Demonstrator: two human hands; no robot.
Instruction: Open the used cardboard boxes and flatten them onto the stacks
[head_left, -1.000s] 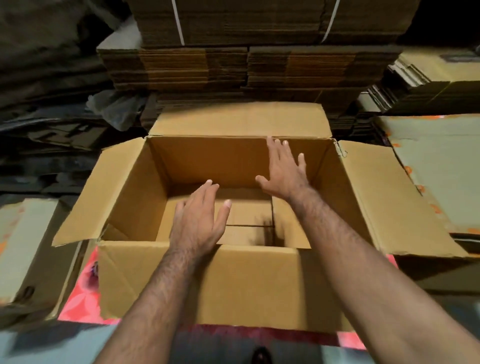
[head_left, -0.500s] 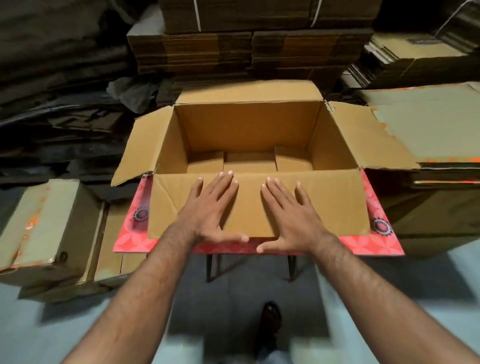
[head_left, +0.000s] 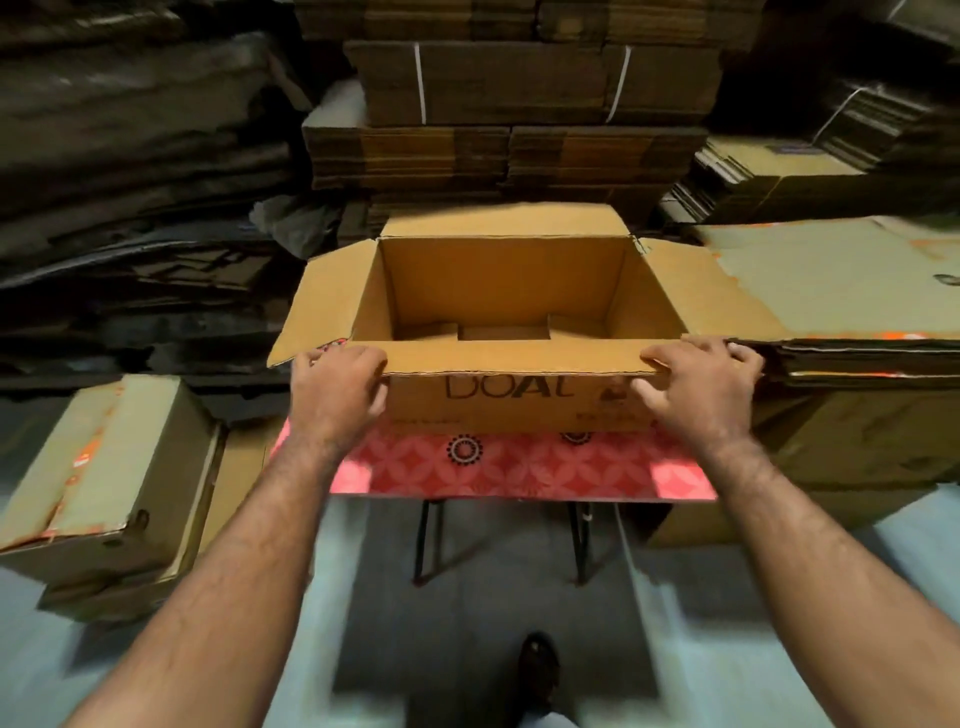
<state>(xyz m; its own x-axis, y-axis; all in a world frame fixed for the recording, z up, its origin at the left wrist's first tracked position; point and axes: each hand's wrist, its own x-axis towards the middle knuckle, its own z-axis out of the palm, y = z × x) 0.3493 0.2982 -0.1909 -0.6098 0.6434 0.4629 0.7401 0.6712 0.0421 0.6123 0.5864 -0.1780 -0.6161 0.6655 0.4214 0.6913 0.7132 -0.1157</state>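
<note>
An open brown cardboard box (head_left: 498, 291) stands on a small table with a red patterned top (head_left: 519, 470). Its four top flaps are spread outward, and black letters show on its near wall. My left hand (head_left: 335, 392) grips the left end of the near flap, fingers curled over its edge. My right hand (head_left: 698, 389) grips the right end of the same flap in the same way. Inside, the bottom flaps lie folded with a gap in the middle.
A stack of flattened cardboard (head_left: 841, 291) lies right of the table. Closed used boxes (head_left: 104, 483) sit on the floor at the left. Tall bundles of flat cardboard (head_left: 519, 104) rise behind the box. My shoe (head_left: 540, 670) shows on the pale floor below the table.
My hands left the box's inside, pressed flat on the near flap, and now grip its two ends. The flap has lifted, showing the printed wall. The view has drawn back.
</note>
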